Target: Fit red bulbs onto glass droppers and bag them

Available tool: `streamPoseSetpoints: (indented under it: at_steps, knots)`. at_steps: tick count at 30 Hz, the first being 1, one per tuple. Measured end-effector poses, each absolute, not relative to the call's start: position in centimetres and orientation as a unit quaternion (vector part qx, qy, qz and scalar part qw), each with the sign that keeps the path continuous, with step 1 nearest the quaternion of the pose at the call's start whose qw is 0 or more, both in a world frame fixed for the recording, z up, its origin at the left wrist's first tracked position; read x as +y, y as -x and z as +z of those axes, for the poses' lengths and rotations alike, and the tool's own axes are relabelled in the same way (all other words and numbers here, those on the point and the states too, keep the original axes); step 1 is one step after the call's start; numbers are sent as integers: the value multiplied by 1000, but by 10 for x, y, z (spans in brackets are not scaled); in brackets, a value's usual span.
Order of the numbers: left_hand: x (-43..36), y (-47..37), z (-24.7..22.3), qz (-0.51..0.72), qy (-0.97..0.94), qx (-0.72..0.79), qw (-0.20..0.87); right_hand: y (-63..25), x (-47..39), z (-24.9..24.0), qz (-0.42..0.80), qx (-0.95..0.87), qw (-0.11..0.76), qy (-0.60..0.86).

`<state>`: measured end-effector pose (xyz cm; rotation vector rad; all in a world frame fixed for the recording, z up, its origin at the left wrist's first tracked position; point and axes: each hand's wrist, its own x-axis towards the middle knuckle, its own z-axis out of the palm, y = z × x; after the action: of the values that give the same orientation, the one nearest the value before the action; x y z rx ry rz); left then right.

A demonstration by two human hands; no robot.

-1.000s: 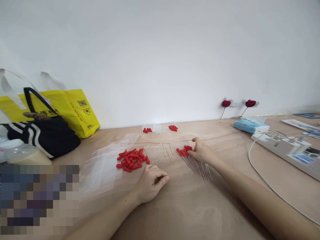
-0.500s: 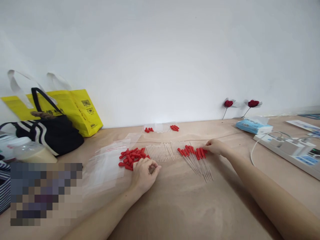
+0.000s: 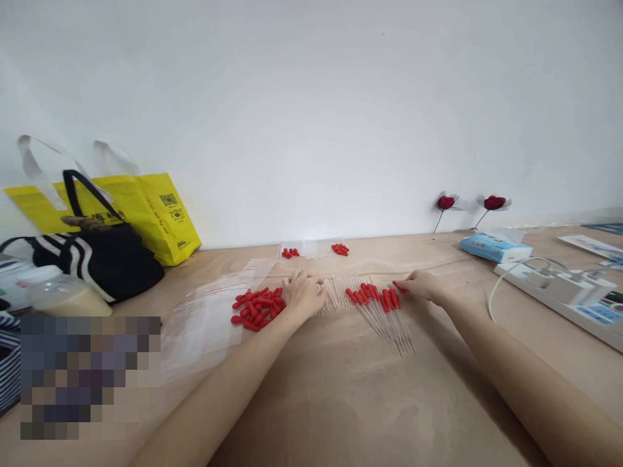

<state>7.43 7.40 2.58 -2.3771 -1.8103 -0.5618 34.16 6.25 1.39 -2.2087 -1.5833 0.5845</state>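
Left hand: The left hand (image 3: 304,295) is over the thin clear tubes (image 3: 335,295), its fingers bent and pointing away from the person. I cannot tell if it grasps a tube, because the hand itself hides this place.
Right hand: The right hand (image 3: 419,285) pinches one red bulb (image 3: 399,285) at its fingertips, which point to the left.
Loose bulbs: The heap of red bulbs (image 3: 257,310) lies just beside the left hand, on its left side.
Bare tubes: They lie side by side, partly under the left hand and partly to the right of it.
Capped tubes: The red-topped tubes (image 3: 390,299) spread like a fan between the two hands, nearer to the right one; their thin ends point towards the person.
Plastic bags: The flat clear bags (image 3: 209,324) are left of the left hand, beyond the heap. One more clear bag (image 3: 307,247), with red pieces at both its ends, lies farther away than the left hand, near the wall.
Worktop: The brown worktop (image 3: 311,402) carries all of these.
Farther things: A yellow bag (image 3: 150,214) and a black bag (image 3: 111,266) stand well left of the left hand; a blue tissue pack (image 3: 494,246) and a white power strip (image 3: 598,318) are to the right of the right hand.
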Motion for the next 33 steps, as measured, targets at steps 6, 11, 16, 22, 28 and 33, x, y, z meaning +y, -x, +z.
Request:
streamPoseSetpoints:
  at_steps: [6,11,16,22,28,33]
  knots:
    - [88,-97,22,-156,758,-631,52,-331,62,23,181,-597,210,753]
    - [88,-103,23,-125,749,-650,40,-293,45,37,187,-676,224,676]
    - [97,-111,25,-90,725,-682,-6,-266,28,40,231,-741,237,585]
    - [107,-113,35,-67,726,-681,-75,-263,28,35,276,-719,257,583]
    - [74,-88,61,-129,796,-584,-93,-243,20,26,281,-754,305,509]
    - [26,-41,46,-229,868,-441,-29,-218,9,13,274,-736,373,493]
